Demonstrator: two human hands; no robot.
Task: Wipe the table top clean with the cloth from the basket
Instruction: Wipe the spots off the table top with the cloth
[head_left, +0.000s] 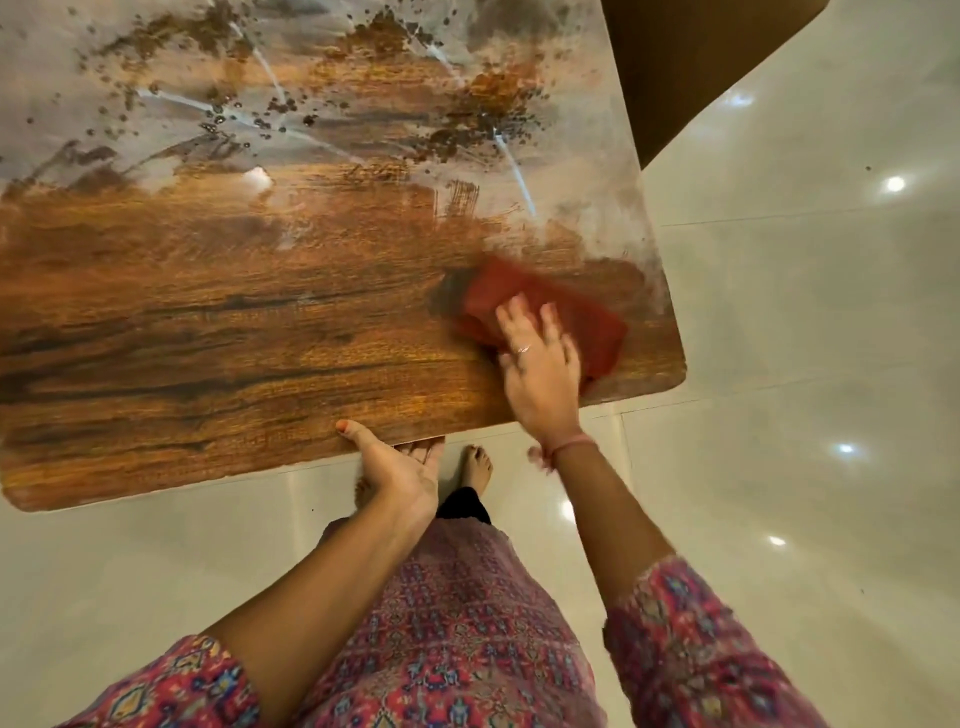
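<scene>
A wooden table top (218, 332) fills the upper left of the head view. Its far half is coated in whitish dust with dark specks and streaks, while the near half shows bare brown grain. A red cloth (566, 312) lies flat near the table's right front corner, blurred. My right hand (540, 364) presses on the cloth with straight, spread fingers. My left hand (395, 467) grips the table's front edge, thumb on top and fingers curled underneath.
A glossy pale tiled floor (810, 322) surrounds the table on the right and front. A brown piece of furniture (691, 67) stands at the top right, just past the table's right edge. My bare feet (475, 465) are under the front edge. No basket is in view.
</scene>
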